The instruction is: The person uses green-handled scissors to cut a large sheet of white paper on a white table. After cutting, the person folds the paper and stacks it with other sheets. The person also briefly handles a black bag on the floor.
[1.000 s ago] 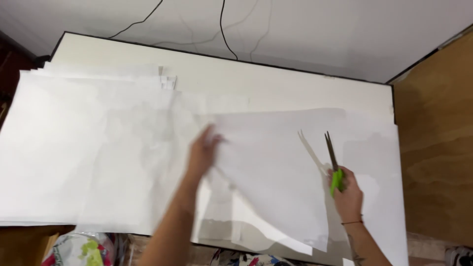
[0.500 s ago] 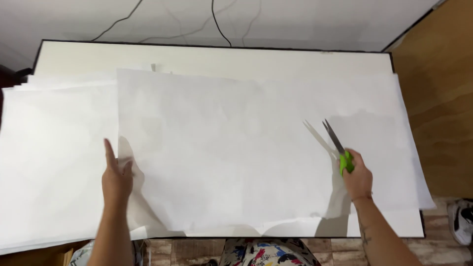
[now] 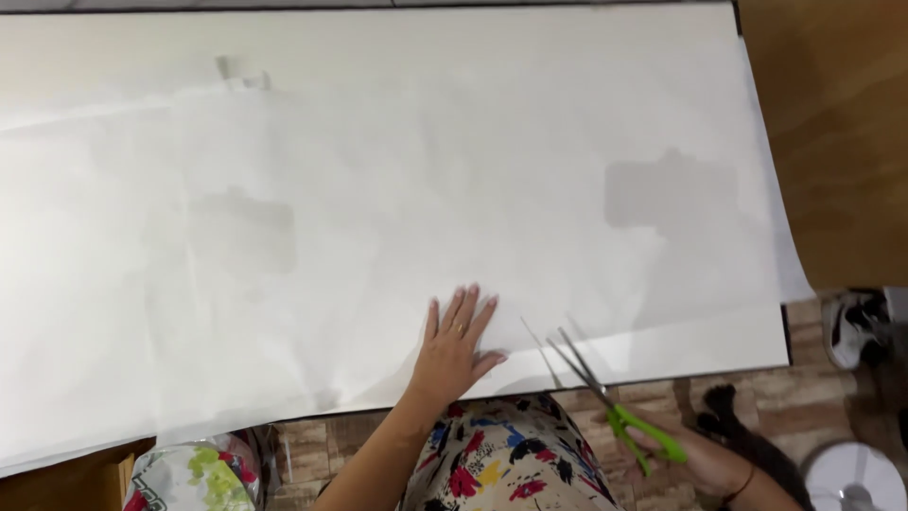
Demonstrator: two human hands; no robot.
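One camera is sitting on the person's head and is looking almost straight down. It is facing a wide white table (image 3: 662, 57) that is filling most of the picture, with big sheets of paper (image 3: 378, 208) lying across it. The table's far edge is running along the top, and the near edge is crossing low down. The camera is staying close (about as far as bent arms reach). There is only this one view, so nothing is being shared with another.
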